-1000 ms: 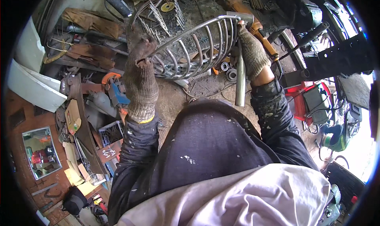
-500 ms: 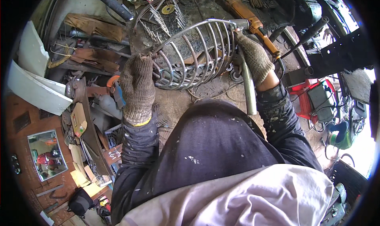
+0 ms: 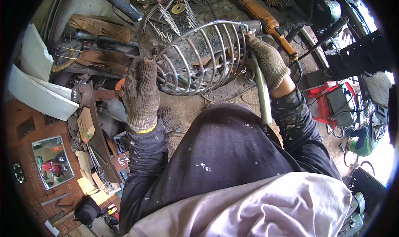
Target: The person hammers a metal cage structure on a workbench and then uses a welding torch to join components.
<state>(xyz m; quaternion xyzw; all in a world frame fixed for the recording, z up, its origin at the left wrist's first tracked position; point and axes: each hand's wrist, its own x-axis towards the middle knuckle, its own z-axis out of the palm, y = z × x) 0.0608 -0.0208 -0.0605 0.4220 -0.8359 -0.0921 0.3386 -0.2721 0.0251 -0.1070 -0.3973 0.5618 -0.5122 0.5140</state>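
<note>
A cage of curved metal rods [image 3: 215, 58], with several ribs joined to a bowed rim, hangs between my two gloved hands in front of my knees. My left hand [image 3: 143, 87], in a brown knitted glove, is closed at the cage's left end; its fingertips are partly hidden. At the right end, my right hand [image 3: 268, 62] is wrapped around the cage's end, its thumb on top near the rim. Below that hand a grey metal tube [image 3: 262, 95] slants down toward my right thigh. I cannot tell whether the tube is joined to the cage.
Beyond the cage lie an orange angle grinder [image 3: 259, 12], short metal rods [image 3: 169, 23] and a yellow disc [image 3: 178, 8]. Wood pieces [image 3: 99, 28] and curved white panels [image 3: 39, 91] are at the left. A red-and-grey machine [image 3: 338, 104] with cables stands at the right.
The cage's left end and my left hand have shifted slightly left. The cage has tilted a little. Both hands keep their grip, and the whole view has moved slightly.
</note>
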